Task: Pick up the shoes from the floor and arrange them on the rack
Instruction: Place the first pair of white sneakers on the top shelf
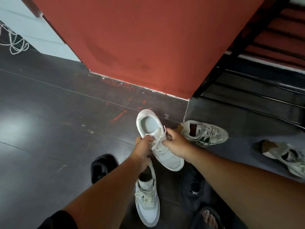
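A white and grey sneaker is lifted above the dark floor, heel away from me. My left hand grips its tongue and left collar. My right hand pinches its laces and right side. Its matching sneaker lies on the floor below my left forearm. A white sneaker with green trim lies to the right, and another like it lies further right. The black metal rack stands at the upper right beside the red wall.
A black shoe lies left of my left arm and a dark sneaker lies between my arms. My foot in a black sandal shows at the bottom. A white rope lies coiled at the far left. The red wall is straight ahead.
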Demonstrator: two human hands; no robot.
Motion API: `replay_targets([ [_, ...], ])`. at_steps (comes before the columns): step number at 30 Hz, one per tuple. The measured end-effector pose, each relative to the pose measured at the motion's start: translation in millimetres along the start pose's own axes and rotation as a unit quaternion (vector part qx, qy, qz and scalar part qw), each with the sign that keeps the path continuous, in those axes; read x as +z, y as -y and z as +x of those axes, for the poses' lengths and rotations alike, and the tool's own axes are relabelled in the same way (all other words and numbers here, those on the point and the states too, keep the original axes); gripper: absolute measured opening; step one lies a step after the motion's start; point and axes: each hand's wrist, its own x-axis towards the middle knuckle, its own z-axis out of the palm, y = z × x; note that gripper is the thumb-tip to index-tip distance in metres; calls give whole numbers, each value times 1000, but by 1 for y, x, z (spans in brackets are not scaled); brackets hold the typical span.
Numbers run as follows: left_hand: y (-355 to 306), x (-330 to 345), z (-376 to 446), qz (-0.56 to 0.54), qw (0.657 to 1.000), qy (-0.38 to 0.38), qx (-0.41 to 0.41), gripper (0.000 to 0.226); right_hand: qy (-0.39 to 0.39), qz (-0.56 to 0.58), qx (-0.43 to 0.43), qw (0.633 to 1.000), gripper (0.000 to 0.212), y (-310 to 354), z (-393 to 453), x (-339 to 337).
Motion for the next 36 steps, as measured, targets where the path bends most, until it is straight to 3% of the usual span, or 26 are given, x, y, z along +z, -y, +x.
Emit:
replay_targets([
  [5,-43,22,-138,30,998,40,49,33,-87,-13,-38,995,34,71,-121,-51],
  [9,-77,56,-249,89,992,68,54,38,-136,-18,-15,990,55,112,-218,-100],
  [12,-110,90,-318,102,983,129,86,31,-177,28,-23,984,53,127,-273,-136],
  [15,-142,138,-367,135,973,137,127,24,-210,110,-54,970,44,145,-323,-177],
  [17,-154,159,-393,182,965,129,141,31,-233,141,-65,960,42,151,-348,-201],
  [20,-171,190,-428,225,942,186,168,42,-271,178,-68,943,56,154,-380,-236],
  [22,-181,208,-447,248,925,220,187,51,-294,194,-73,933,59,159,-393,-259],
  [26,-217,255,-450,252,906,229,252,47,-311,206,-138,917,40,189,-397,-327],
  [32,-290,325,-418,283,875,223,322,54,-327,213,-177,903,38,221,-333,-428],
  [36,-313,350,-398,314,841,253,362,72,-330,262,-194,886,21,235,-292,-458],
])
